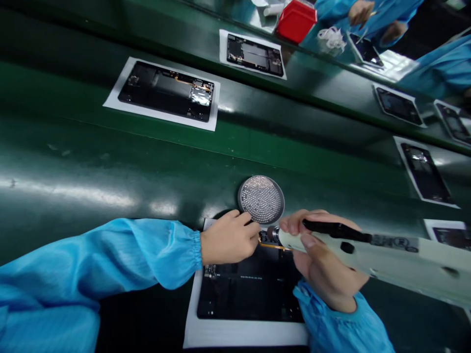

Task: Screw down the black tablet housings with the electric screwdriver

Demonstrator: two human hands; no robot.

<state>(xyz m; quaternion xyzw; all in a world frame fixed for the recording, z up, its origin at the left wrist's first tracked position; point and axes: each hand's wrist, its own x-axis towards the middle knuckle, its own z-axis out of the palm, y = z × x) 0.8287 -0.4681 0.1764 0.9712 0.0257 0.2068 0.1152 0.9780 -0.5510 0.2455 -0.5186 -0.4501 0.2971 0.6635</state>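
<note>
An opened black tablet [253,289] lies on a white sheet [235,336] at the near edge of the green belt. My right hand [324,264] is wrapped round a white electric screwdriver [390,257], whose tip meets the tablet's top edge. My left hand [230,238] rests on that same top edge with fingers curled beside the tip; what they pinch is hidden. A round metal dish [261,198] full of tiny screws sits just beyond both hands.
Other opened tablets on white sheets ride the green conveyor: one at far left [167,90], one further back [254,54], several at right [425,171]. A red box [295,19] and other people's blue sleeves [390,14] are across the belt.
</note>
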